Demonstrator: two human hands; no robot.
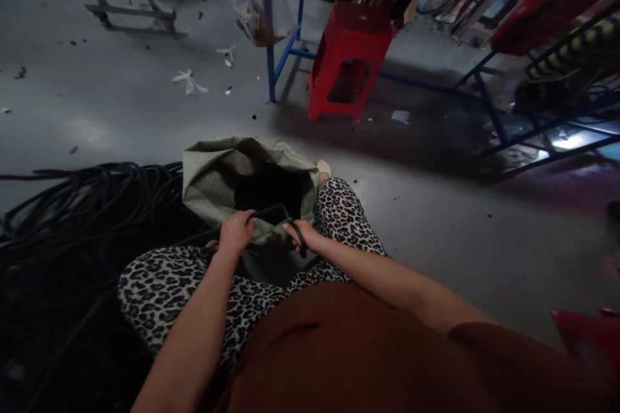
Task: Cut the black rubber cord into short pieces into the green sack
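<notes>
My right hand (301,233) is closed round the black handles of a pair of scissors (302,244), whose blades point up and left over the mouth of a sack. Across from it, my left hand (236,231) pinches a black strip (267,211), perhaps rubber or cable, which reaches toward the blades. Whether the blades touch the strip I cannot tell. The green woven sack (206,171) stands open between my legs, its rim folded and uneven. Inside it is dark, and its contents are hard to make out.
A large heap of black tubing or cable (140,197) lies on the floor at left. Ahead stands a red plastic stool (356,32) beside a blue metal frame (271,71) with a clear plastic bag (264,13) hanging from it. Scraps, including white plastic (190,82), litter the floor.
</notes>
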